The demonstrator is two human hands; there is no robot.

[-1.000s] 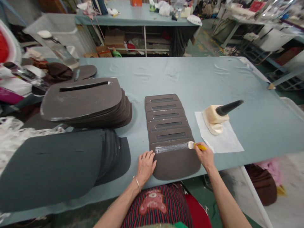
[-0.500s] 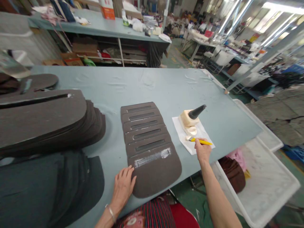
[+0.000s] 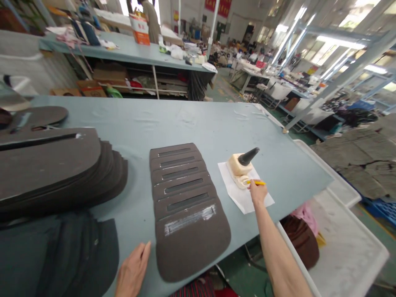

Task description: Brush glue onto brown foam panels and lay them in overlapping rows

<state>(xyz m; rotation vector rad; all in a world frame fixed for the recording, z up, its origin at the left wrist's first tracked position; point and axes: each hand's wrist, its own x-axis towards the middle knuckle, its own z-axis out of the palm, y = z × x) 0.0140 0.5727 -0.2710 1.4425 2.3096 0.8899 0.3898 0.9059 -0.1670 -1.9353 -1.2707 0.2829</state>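
My right hand (image 3: 258, 192) is closed round a small brush with a yellow handle (image 3: 259, 182). The brush tip is at the low, open mouth of a cream glue container (image 3: 238, 170) with a black cone-shaped nozzle, and hides there. The container rests on a white paper sheet (image 3: 247, 206). My left hand (image 3: 133, 268) is empty, fingers stretched out, just left of the nearest dark brown panel (image 3: 192, 251), apart from it. Several such slotted panels overlap in a row. Whitish, wet-looking glue (image 3: 190, 220) surrounds the nearest panel's slot.
Thick stacks of dark brown panels (image 3: 55, 161) and dark green pieces (image 3: 62, 251) lie on the table's left. White plastic bins (image 3: 349, 243) stand beyond the right edge, one holding brown and pink pieces. Another table (image 3: 123, 49) stands behind, with a person near it.
My right hand has brought the brush from the paper up to the container's mouth. My left hand has drawn back from the nearest panel's edge. The camera view has tilted up.
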